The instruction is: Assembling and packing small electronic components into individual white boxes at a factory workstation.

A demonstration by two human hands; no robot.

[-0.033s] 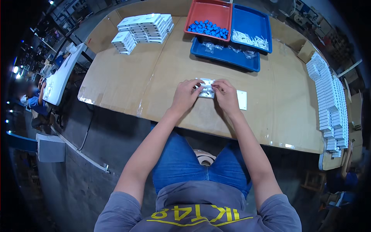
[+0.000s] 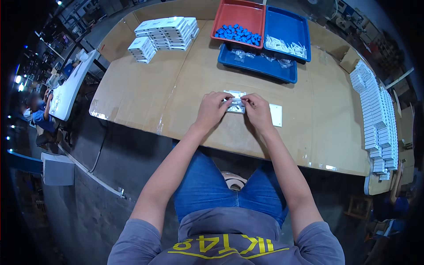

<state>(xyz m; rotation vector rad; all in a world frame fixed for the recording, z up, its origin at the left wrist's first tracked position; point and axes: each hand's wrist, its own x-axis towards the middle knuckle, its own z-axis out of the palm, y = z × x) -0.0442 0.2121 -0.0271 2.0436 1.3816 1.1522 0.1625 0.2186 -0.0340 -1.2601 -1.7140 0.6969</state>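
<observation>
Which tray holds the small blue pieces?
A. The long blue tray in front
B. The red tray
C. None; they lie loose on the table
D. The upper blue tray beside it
B: the blue pieces sit heaped inside the red tray, at the far side of the table.

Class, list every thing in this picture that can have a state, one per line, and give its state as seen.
left hand: gripping the small white box
right hand: gripping the same box
small white box: held on the table
white card: lying flat
red tray: holds blue pieces
blue tray: holds white pieces
white box stacks: piled
</observation>
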